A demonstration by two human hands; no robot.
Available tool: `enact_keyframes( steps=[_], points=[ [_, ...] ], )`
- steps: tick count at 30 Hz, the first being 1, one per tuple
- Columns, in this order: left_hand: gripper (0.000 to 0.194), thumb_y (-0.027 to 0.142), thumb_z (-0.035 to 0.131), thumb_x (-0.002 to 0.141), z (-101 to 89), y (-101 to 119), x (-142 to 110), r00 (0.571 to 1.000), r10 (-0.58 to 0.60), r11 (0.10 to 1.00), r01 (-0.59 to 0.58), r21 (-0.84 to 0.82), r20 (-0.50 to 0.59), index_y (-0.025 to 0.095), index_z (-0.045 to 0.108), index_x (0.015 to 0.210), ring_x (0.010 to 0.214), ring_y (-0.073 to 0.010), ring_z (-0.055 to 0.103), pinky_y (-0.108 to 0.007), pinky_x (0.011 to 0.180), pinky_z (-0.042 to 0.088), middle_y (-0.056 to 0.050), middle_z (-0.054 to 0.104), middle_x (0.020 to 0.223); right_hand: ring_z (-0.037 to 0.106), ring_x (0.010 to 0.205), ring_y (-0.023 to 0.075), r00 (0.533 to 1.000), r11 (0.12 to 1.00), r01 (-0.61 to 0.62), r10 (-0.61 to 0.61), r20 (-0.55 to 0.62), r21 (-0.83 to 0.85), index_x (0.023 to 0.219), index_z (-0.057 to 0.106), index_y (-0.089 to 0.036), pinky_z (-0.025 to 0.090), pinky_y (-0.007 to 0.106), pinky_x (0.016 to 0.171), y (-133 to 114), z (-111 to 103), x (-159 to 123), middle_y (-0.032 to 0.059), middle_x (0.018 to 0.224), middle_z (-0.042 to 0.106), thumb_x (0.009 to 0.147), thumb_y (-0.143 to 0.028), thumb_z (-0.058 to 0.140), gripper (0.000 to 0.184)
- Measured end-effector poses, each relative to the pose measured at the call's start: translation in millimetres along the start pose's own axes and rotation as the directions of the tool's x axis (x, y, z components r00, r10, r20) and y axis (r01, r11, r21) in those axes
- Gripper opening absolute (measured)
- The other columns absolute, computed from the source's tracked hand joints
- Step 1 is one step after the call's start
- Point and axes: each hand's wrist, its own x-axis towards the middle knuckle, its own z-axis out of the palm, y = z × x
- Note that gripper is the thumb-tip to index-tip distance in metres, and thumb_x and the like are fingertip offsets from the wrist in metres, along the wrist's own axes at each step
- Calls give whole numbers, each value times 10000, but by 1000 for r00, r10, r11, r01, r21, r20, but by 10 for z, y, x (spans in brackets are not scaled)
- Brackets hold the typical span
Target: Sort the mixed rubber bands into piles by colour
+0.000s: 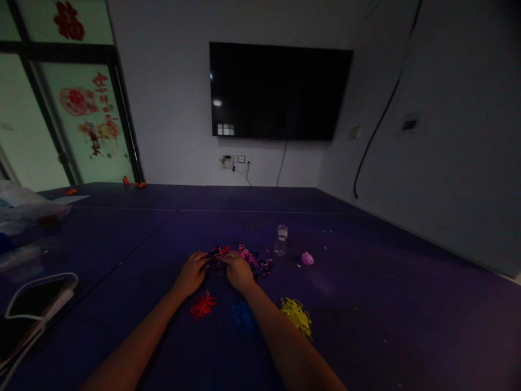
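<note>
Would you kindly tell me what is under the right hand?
The mixed pile shows on both sides of the right hand; whatever lies directly beneath is covered and cannot be seen.

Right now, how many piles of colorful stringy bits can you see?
4: a mixed pile by the left hand and right hand; nearer the camera, a red pile and a blue pile between the arms, a yellow pile beside the right arm. Arms may hide more.

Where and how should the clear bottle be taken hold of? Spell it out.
Take the clear bottle around the middle of its body, probably best from the near side, slightly right: it appears upright and taller than wide, with the multicoloured pile to its left and the pink lump standing apart to its right.
</note>
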Motion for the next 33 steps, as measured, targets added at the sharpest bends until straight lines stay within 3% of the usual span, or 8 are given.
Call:
enact_keyframes(
  steps=[5,12,20,25,33],
  points=[
    [341,217,445,864,6,27,-10,990,64,998,-66,16,124,235,585,1174,1241,-262,405,-488,1002,370,-59,559,1259,554,1008,165,1000,1000,-3,3,-1,-8,1067,665,-210,415,256,886,4,11,10,68,1034,651,700,5,412,495],
    [354,239,426,885,22,29,-2,967,20,999,-29,33,253,242,548,1218,1287,-263,346,-490,1024,336,-49,506,1325,546,1019,164,1000,1000,7,-7,1,-18,1053,671,-210,404,252,899,9,18,9,67,1043,649,702,4,416,484],
    [345,238,433,878,7,57,12,969,12,999,-20,30,246,246,568,1197,1264,-258,379,-488,1021,335,-49,539,1292,549,1028,170,1000,999,-2,2,1,-39,1000,687,-206,409,263,904,20,35,17,69,1073,644,697,9,423,456],
    [380,150,430,845,12,51,16,977,27,999,-30,12,212,223,583,1185,1228,-243,421,-453,1027,342,-59,569,1253,564,1008,172,1000,999,-21,21,-10,-33,1020,683,-191,423,258,890,10,31,9,80,1079,645,694,9,424,463],
    [392,94,409,816,18,-9,22,988,84,964,-48,-260,127,229,632,1108,1137,-200,502,-432,990,396,-62,613,1180,565,1030,157,999,999,-30,30,-25,16,1059,670,-204,427,251,895,-6,-4,-3,62,1080,652,689,20,404,508]
  ],
)
